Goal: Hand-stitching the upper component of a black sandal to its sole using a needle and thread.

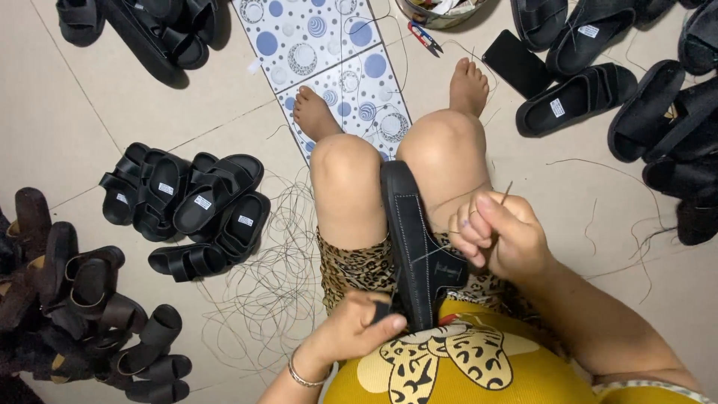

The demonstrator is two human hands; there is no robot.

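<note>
Starting at the far left, a heap of brown sandals (45,277) runs off the frame edge, so I can't count them. Beside it a pile of black sandals (187,202) lies on the pale floor (112,105), each with a small white label inside; the soles look thick and matte. Loose thread (262,284) sprawls in thin tangled loops between that pile and the seated person's knees.

The left hand (351,329), a silver bangle (301,378) at its wrist, is clamped on the near end of a black sandal (419,247); its fingertips are hidden under the sole. The sandal lies lengthwise between the bare knees, toe pointing away, with pale stitching along its strap. The right hand (497,236) is closed in a pinch just right of the sandal; a thin needle (506,193) sticks up from the fingers, and a thread runs from the pinch to the strap.

Past the feet lies a dotted blue-and-white mat (321,45). Small snips (425,37) and a dark phone (517,63) lie beyond the right foot. More black sandals (643,97) crowd the right edge, cut off there.
</note>
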